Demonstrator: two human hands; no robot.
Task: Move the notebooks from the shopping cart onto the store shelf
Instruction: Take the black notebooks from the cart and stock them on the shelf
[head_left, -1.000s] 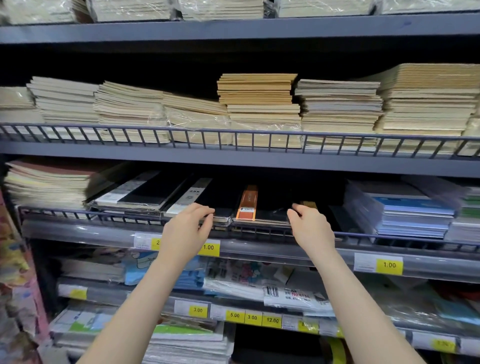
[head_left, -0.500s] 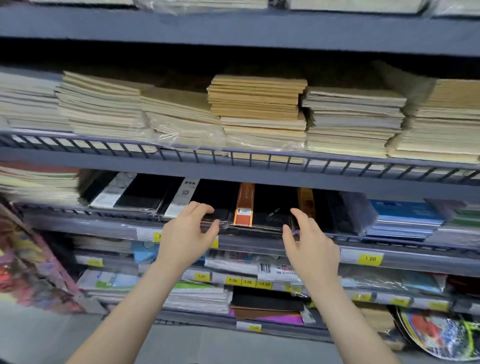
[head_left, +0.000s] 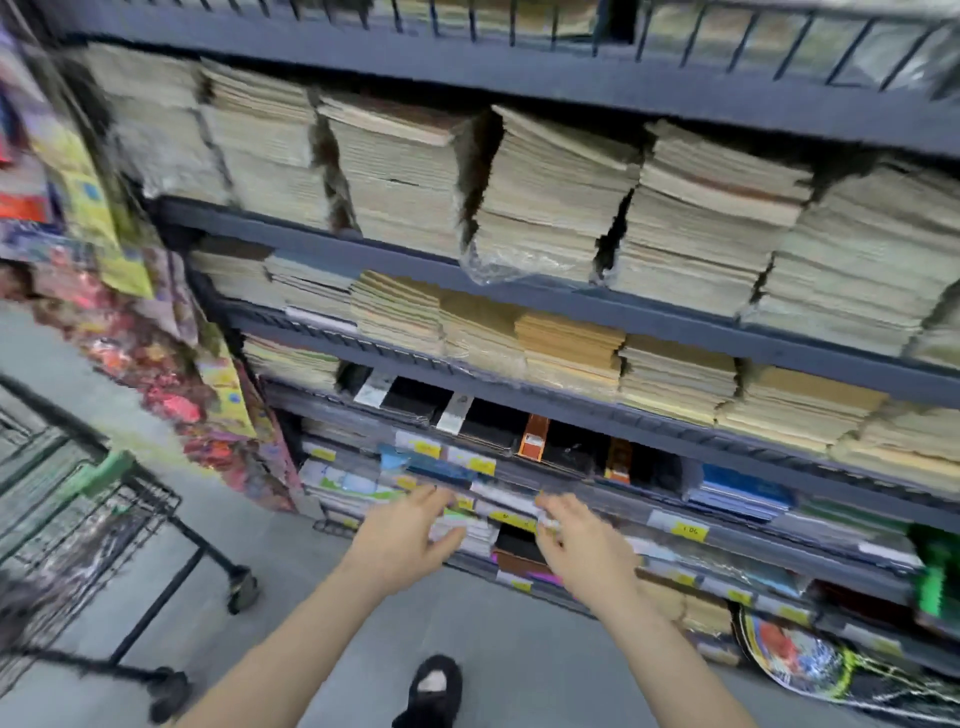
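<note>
Fingers of the left hand are spread and loosely curled, holding nothing; fingers of the right hand likewise splayed and empty. Both hands hang in the air side by side, apart from each other, in front of the lower shelf edges w/ the yellow price tags; motion blur makes it hard to say if any fingertip touches the rail.

Black notebooks lie flat in a row on a middle tier of the store shelf, above and just beyond the hands. Some have white label strips at the near end, two have orange label strips. Right of them sits a stack of blue-covered pads.

Tiers above hold tall stacks of beige and tan exercise books, some in clear plastic wrap. Lower tiers carry colourful wrapped stationery, blurred, can't tell what exactly. Far right, low down, something bright green and a round glossy printed item.

Left of the shelving hangs colourful printed merchandise. Near left stands the shopping cart, dark wire basket w/ a green handle piece and black casters; contents not readable through the blur. Floor is grey. One black shoe shows at the bottom edge between the forearms.
</note>
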